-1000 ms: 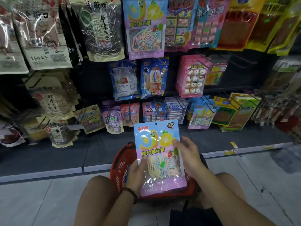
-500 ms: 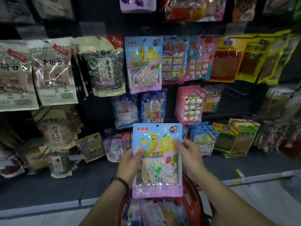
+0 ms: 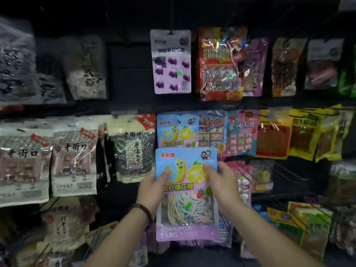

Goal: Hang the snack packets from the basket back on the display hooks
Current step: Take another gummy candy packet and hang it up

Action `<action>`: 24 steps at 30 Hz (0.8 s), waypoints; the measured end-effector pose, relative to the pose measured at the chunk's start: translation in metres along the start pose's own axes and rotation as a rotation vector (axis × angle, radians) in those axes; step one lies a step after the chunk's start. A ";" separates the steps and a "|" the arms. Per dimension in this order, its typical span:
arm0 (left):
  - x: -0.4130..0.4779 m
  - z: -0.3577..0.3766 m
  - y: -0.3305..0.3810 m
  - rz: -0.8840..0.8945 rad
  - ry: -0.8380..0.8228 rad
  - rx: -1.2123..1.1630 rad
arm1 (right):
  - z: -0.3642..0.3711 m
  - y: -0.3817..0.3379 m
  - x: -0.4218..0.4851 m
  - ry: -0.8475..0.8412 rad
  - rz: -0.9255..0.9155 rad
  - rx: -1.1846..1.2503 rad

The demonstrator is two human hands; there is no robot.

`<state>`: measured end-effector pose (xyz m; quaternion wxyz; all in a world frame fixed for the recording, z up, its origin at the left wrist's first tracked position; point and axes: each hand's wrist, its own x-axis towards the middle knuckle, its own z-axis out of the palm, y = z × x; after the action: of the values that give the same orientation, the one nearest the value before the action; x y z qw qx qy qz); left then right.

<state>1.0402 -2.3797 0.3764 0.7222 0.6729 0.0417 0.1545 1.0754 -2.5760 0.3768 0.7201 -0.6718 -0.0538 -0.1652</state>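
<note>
Packet (image 3: 186, 195) rose; left hand (image 3: 152, 186), right hand (image 3: 221, 182) grip it, perhaps gummy ropes (image 3: 185, 211) inside.

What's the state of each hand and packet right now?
Held packet: upright, gripped by both hands, not yet hung.
Left hand: grips its left edge, thumb on front.
Right hand: grips its right edge, thumb on front.
Matching packet: hung, bottom hidden behind held packet.
Purple packet: hung, top row.
</note>
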 end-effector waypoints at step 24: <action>0.115 0.022 0.038 0.103 0.105 0.079 | 0.052 -0.029 0.125 0.111 -0.006 -0.084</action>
<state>1.1488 -2.3669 0.4330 0.6831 0.6929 0.0509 0.2250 1.1911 -2.5465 0.4464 0.6926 -0.6911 -0.0088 -0.2064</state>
